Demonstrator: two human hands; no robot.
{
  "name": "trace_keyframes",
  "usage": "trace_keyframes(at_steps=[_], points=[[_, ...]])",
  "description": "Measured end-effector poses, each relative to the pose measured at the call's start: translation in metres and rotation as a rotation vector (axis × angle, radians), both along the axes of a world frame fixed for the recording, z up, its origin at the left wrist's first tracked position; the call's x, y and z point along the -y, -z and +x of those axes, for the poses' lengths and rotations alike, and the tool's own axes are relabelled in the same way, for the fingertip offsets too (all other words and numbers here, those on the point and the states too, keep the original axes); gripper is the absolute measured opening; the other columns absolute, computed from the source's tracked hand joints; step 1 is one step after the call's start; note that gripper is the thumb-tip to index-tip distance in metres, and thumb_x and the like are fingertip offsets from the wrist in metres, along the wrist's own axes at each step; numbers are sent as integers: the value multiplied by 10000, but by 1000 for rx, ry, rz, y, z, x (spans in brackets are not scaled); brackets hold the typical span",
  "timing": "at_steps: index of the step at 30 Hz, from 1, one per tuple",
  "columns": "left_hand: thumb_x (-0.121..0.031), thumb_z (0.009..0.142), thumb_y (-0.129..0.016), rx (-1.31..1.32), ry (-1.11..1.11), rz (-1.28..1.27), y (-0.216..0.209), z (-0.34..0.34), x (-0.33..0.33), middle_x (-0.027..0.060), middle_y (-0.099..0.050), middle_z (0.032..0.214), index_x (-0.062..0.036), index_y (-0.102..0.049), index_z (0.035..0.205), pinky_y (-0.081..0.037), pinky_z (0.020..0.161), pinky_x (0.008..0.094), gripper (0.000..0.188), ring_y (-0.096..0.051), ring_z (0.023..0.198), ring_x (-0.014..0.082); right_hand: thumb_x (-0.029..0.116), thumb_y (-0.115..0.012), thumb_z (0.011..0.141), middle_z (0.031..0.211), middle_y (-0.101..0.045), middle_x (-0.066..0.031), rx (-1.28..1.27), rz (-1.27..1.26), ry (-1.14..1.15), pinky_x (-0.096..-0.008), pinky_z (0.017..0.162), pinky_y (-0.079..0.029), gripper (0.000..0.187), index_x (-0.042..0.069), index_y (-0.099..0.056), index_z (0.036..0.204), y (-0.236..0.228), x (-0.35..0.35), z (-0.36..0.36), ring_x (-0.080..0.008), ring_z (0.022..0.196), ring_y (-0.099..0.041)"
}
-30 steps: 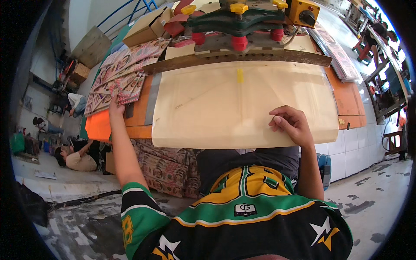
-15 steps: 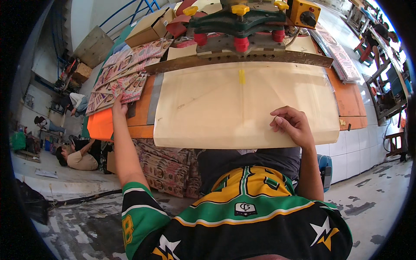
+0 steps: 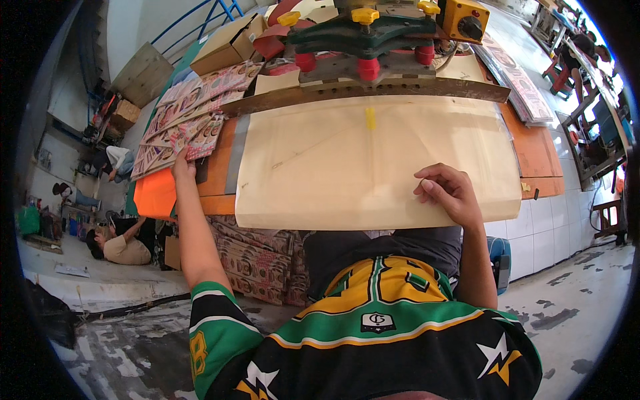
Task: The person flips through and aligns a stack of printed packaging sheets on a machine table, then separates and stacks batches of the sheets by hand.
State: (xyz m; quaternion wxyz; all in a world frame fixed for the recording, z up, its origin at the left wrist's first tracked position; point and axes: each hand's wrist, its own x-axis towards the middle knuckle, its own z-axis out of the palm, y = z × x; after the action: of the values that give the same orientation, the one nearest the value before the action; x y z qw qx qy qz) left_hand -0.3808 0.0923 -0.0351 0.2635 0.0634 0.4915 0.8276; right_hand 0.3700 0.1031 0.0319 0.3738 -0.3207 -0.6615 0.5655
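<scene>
My left hand (image 3: 184, 167) reaches out to the left with its fingers closed on the near edge of a pink-and-white printed packet (image 3: 200, 139). That packet lies on top of a spread pile of similar flat packets (image 3: 160, 143); the fingertips are partly hidden by it. My right hand (image 3: 448, 193) rests over the right part of a wide cream sheet (image 3: 333, 167), its fingers curled in toward the thumb. Nothing shows between them. A strip of yellow tape (image 3: 371, 119) marks the sheet's far middle.
A green press with yellow knobs (image 3: 365, 40) and a long metal bar (image 3: 400, 89) stands beyond the sheet. Its yellow switch box (image 3: 465, 21) is at the right. Bundled packets (image 3: 517, 80) lie far right, an orange sheet (image 3: 155, 192) near left, a cardboard box (image 3: 227, 43) behind. People sit on the floor leftward.
Both hands stay in nearly the same places. The view has shifted very slightly; nothing else has visibly moved.
</scene>
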Motion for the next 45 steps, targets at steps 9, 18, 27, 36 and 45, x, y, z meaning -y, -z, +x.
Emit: trace_keyframes(at_steps=[9,18,27,36,45], points=[[113,798,-704,-114,-157,-41,-11,32,1,210,-613,1192,65,-430,1279,-584,796,423,556,-664,980,312,129,-614,958,820,-688,-107,-6,-1,-1,-267,666,-511,196,-28,-640,1072,2,-1,1,-135,701,-634],[-37,888,-648,46,99,-41,-4,-17,-5,138,-682,1058,1,-639,1076,-563,838,385,192,-661,978,264,128,-609,961,822,-689,-98,-33,-21,-30,-264,668,-513,198,-28,-633,1081,4,-2,3,-131,708,-636],[-23,891,-621,-61,194,-62,10,7,-25,132,-683,1055,-17,-626,1092,-566,847,446,201,-667,972,287,136,-608,963,828,-697,-105,4,0,-13,-262,666,-515,205,-29,-633,1082,2,-2,0,-132,701,-640],[21,908,-579,124,53,-83,4,21,-42,135,-681,1071,-21,-621,1123,-566,852,489,223,-670,985,293,123,-611,960,828,-693,-104,-17,-19,-3,-263,675,-516,193,-25,-636,1081,3,-1,3,-131,719,-643],[1,905,-590,109,18,-75,9,-9,-32,119,-696,1026,-42,-650,1082,-581,794,491,192,-682,944,295,125,-614,959,834,-691,-109,-38,-16,-13,-266,675,-517,190,-28,-641,1070,0,-1,1,-137,719,-645]])
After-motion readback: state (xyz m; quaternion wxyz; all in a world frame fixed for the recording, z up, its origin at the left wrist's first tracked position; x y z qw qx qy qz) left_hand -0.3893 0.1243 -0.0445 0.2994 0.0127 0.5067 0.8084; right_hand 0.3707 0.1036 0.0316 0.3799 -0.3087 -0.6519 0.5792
